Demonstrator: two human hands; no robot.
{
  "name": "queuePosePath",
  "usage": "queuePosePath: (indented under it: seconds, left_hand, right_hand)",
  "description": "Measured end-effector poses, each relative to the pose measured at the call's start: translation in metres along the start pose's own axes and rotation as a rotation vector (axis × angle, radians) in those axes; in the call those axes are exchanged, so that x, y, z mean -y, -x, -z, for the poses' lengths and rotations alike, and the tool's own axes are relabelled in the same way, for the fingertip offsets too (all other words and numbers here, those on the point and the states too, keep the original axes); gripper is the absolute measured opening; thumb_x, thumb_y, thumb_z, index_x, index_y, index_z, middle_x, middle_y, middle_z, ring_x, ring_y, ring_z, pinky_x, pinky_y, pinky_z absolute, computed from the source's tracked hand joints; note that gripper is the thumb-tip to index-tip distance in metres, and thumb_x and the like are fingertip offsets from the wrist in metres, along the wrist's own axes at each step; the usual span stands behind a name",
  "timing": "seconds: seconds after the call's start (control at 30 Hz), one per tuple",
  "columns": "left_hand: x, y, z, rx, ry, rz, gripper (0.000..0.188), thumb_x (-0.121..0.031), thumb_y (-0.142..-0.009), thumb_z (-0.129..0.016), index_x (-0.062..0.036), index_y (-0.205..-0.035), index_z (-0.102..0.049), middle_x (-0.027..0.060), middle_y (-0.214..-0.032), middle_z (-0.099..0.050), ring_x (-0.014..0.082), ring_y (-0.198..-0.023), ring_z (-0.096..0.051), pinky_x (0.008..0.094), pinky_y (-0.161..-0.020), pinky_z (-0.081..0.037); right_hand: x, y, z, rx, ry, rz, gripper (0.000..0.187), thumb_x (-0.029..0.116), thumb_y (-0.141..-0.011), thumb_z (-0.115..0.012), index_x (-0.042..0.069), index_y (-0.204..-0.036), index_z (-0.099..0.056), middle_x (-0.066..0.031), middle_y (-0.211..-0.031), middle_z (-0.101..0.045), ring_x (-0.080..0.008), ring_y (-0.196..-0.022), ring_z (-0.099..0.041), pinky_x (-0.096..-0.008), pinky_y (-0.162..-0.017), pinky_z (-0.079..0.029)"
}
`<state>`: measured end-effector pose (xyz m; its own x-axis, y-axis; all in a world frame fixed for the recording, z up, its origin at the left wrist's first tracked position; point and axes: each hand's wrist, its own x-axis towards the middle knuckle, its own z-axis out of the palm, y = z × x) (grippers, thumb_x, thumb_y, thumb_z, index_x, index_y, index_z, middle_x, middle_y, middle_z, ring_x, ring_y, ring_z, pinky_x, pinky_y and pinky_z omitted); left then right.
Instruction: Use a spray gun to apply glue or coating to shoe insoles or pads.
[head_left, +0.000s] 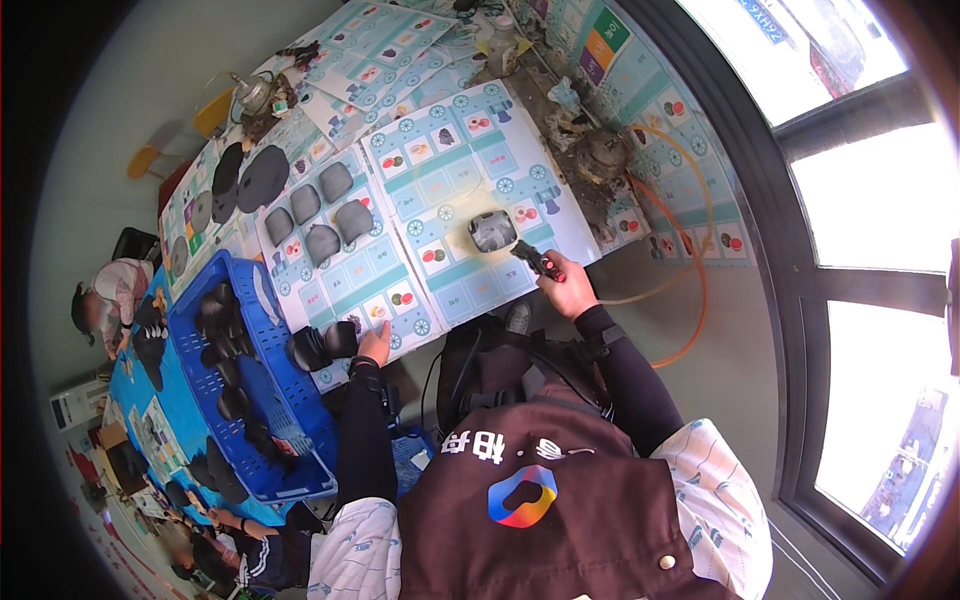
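My right hand (pixel 568 287) is closed round the handle of a dark spray gun (pixel 537 261) with a hose trailing from it. The gun's nozzle points at a rounded grey pad (pixel 492 231), which looks wet and shiny, on the printed sheet. My left hand (pixel 376 343) is at the table's near edge, fingers stretched out. Right beside it stands a row of black curved pads (pixel 322 346); I cannot tell whether the fingers touch them. Several dull grey pads (pixel 323 243) lie on the left part of the sheet.
A blue plastic crate (pixel 300 432) with black pieces stands left of me. Flat black pieces (pixel 263 180) lie at the far left. Orange hose (pixel 703 300) loops down at the right, below a crusted pot (pixel 603 152). Other people (pixel 118 290) sit at a blue-covered table. Windows line the right.
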<state>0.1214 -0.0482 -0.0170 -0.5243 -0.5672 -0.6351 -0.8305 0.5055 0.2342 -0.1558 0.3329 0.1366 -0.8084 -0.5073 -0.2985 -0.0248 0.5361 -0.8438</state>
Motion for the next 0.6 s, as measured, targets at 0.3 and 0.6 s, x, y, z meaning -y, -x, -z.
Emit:
queuePosePath:
  seconds: [0.3,0.6]
  left_hand:
    - [-0.0043,0.0027,0.0016,-0.01,0.007,-0.016,0.083,-0.064,-0.101,-0.039,0.0145,-0.113,-0.063,0.0391,-0.123,-0.06,0.0504,-0.121,-0.056,0.0524,-0.107,-0.042]
    - [-0.0027,0.0027,0.0008,-0.015,-0.008,-0.014,0.084,-0.065,-0.101,-0.039,0.0146,-0.115,-0.063,0.0384,-0.124,-0.06,0.0496,-0.122,-0.056,0.052,-0.107,-0.042]
  right_hand:
    - [-0.0029,-0.0009,-0.0023,-0.001,-0.082,-0.066,0.029,0.015,-0.077,-0.067,-0.001,-0.1,-0.061,-0.0237,-0.076,-0.061,-0.0419,-0.074,-0.062,-0.0436,-0.071,-0.049]
    - [-0.0011,0.0006,-0.0049,-0.105,-0.029,-0.068,0.029,0.017,-0.077,-0.067,-0.001,-0.099,-0.061,-0.0236,-0.075,-0.061,-0.0439,-0.074,-0.061,-0.046,-0.071,-0.049]
